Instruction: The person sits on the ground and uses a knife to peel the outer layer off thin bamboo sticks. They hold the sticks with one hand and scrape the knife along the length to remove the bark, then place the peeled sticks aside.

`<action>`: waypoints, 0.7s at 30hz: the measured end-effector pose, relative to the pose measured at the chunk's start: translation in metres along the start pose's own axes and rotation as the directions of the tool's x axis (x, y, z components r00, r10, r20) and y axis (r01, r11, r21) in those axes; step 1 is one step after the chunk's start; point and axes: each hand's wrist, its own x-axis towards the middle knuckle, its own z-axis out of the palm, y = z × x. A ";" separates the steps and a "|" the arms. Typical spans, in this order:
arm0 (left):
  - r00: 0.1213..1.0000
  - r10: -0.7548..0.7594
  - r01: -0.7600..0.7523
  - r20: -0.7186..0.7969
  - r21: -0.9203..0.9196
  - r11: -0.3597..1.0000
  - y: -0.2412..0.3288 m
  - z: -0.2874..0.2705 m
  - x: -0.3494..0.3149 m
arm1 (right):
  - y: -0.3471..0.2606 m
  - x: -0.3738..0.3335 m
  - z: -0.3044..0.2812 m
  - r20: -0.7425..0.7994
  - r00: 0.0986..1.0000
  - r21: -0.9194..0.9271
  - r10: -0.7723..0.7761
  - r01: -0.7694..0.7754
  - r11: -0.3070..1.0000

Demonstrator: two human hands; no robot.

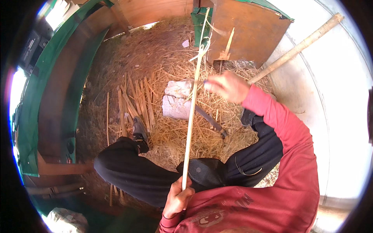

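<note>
The left hand [179,197] closes around the lower end of a long, pale, slender wooden stick [190,130], frayed into curls up top. The right hand [227,86] blurs beside it; I can't tell whether it's pinching anything. Beneath, rough whitish stone blocks [176,106] sit amid straw-coloured shavings [163,145].

Pale yellow stick [190,116]; red sleeve [280,120]; black trousers [132,165]; block [175,108] apparently pinkish-white.

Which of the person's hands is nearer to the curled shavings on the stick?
Right. The right hand is below and to the right of the curled shavings in the picture; the left hand grips the stick near its lower end, farther away.
</note>
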 end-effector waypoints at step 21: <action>0.932 0.350 -0.278 -0.095 0.431 0.858 -0.006 0.019 0.002 | -0.010 -0.010 0.016 -0.035 0.984 -0.210 -0.173 0.162 0.964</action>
